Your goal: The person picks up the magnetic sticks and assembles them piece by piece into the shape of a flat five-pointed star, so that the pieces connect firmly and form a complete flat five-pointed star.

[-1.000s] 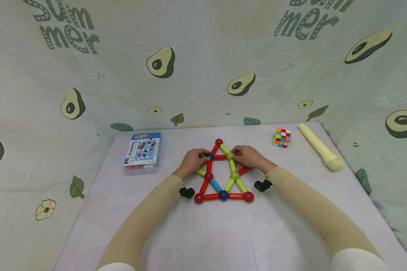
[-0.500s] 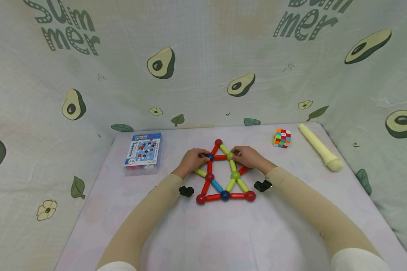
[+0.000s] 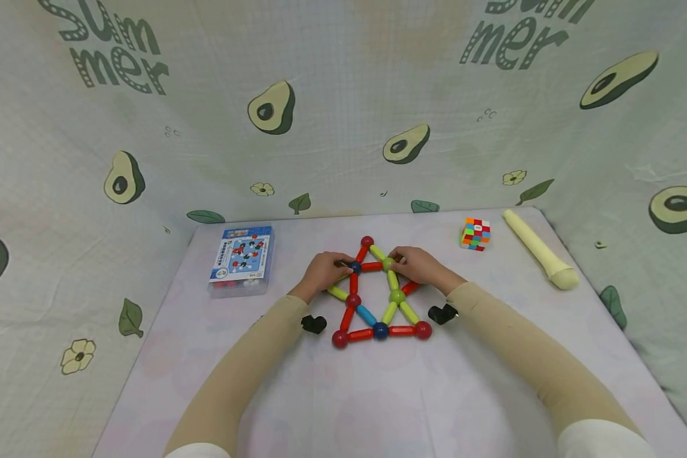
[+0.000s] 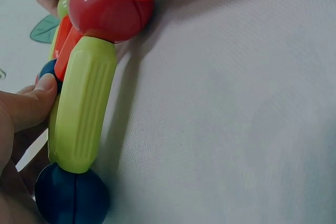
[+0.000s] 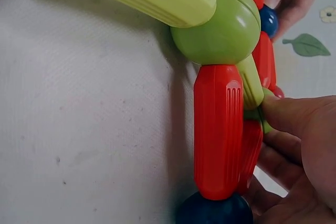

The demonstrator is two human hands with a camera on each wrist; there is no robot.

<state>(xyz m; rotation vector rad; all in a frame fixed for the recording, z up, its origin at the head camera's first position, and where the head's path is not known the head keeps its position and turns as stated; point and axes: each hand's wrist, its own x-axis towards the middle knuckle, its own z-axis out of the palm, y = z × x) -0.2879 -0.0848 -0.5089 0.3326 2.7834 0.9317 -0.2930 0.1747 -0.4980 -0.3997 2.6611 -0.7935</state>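
Note:
A frame of ball-and-stick building toys stands in the middle of the table. My left hand [image 3: 323,273] pinches a dark blue ball [image 3: 355,267] at its upper left, while my right hand [image 3: 418,264] pinches a lime green ball [image 3: 388,264] opposite. A red stick [image 3: 372,266] joins these two balls, and a red ball [image 3: 367,241] forms the far tip. Along the near side lie red balls at both corners and a dark blue ball [image 3: 380,331] between them. In the left wrist view a lime stick [image 4: 84,106] slopes out beside my hand; a red stick [image 5: 218,129] does so in the right wrist view.
A clear box with a blue-and-white label [image 3: 242,257] lies at the back left. At the back right are a colour puzzle cube [image 3: 476,234] and a pale yellow, club-shaped roll [image 3: 541,248]. A printed cloth [image 3: 332,127] hangs behind the table [image 3: 389,401].
The near side of the frame has shifted slightly to the right, while its far red tip has moved slightly left. Both hands keep their hold in nearly the same place.

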